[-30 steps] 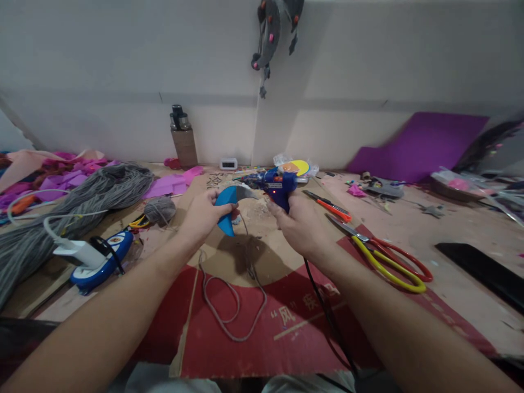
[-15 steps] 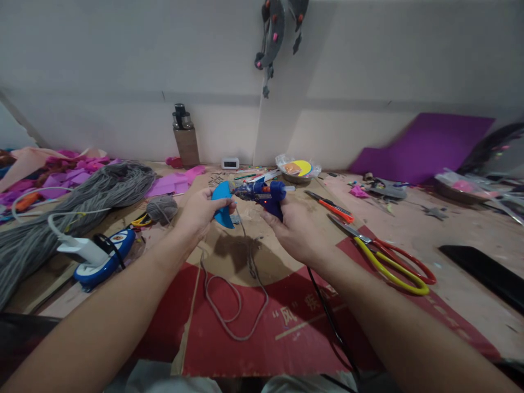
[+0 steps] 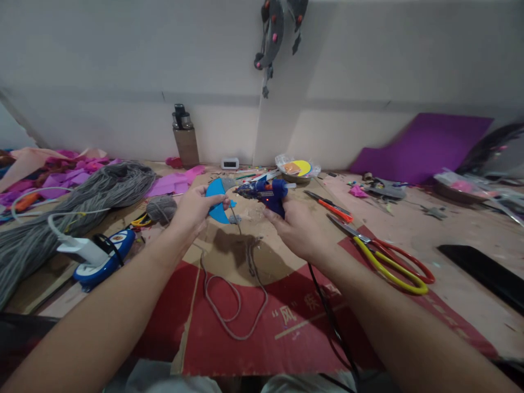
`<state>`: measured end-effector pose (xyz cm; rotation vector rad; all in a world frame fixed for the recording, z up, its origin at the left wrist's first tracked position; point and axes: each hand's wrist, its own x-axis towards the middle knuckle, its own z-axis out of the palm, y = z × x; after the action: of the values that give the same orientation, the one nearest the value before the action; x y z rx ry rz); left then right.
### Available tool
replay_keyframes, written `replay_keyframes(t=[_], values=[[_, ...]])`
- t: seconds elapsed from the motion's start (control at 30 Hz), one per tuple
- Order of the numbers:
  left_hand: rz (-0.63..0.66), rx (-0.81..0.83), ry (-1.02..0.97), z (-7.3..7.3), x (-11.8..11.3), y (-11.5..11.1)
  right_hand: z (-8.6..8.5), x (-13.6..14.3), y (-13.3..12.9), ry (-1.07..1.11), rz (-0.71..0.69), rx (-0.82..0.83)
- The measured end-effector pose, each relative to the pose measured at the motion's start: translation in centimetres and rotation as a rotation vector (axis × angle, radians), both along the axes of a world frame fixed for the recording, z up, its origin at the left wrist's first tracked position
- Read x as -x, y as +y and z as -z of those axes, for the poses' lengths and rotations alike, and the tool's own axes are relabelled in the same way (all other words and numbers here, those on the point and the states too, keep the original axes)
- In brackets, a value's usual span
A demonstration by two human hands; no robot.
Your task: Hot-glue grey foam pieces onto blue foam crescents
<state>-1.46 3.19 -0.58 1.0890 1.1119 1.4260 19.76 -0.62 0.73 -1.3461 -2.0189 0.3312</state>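
Between the thumb and fingers of my left hand [image 3: 197,206] is a blue crescent-shaped piece [image 3: 215,201], held upright above the cardboard. My right hand [image 3: 293,225] wraps round the handle of a blue glue gun [image 3: 272,194], whose nozzle points left, close to the crescent. A clear glue stick juts from the gun's back end, and a small red light shows on its side. Grey cord [image 3: 235,335] hangs near the crescent and lies in loops on the red and brown cardboard [image 3: 229,357] below. The gun's black cable runs down past my right wrist.
Right of my hands lie scissors with red and yellow handles [image 3: 393,262], a utility knife [image 3: 333,209] and a black phone-like slab [image 3: 483,273]. On the left are a blue power strip [image 3: 104,259], grey yarn [image 3: 82,202] and a yarn ball [image 3: 161,209]. Purple sheet [image 3: 426,147] leans at the wall.
My left hand has tilted the blue crescent and drawn it slightly left, so the gap to the nozzle is wider. The glue gun has stayed nearly in place.
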Motion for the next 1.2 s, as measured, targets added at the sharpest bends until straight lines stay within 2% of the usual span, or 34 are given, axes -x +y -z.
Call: replay_keyframes(t=[0.1,0.2,0.4,0.6,0.9,1.2], values=[[-0.027,0.033,-0.010,-0.2,0.0,-0.1,-0.1,-0.5,0.4,0.064,0.044,0.005],[-0.027,0.055,0.014,-0.1,-0.2,-0.1,0.0,-0.7,0.5,0.127,0.009,-0.010],[-0.023,0.065,0.076,0.3,-0.5,-0.1,0.4,-0.1,0.3,0.065,-0.073,-0.049],[-0.002,0.044,0.091,0.1,-0.8,-0.6,0.6,0.2,0.3,0.060,-0.130,-0.052],[0.048,0.009,0.185,0.2,-1.0,-1.0,0.3,0.1,0.4,0.017,-0.035,-0.034],[0.065,-0.038,0.344,0.5,-1.0,-1.0,-0.1,-0.3,0.3,0.106,0.040,-0.019]])
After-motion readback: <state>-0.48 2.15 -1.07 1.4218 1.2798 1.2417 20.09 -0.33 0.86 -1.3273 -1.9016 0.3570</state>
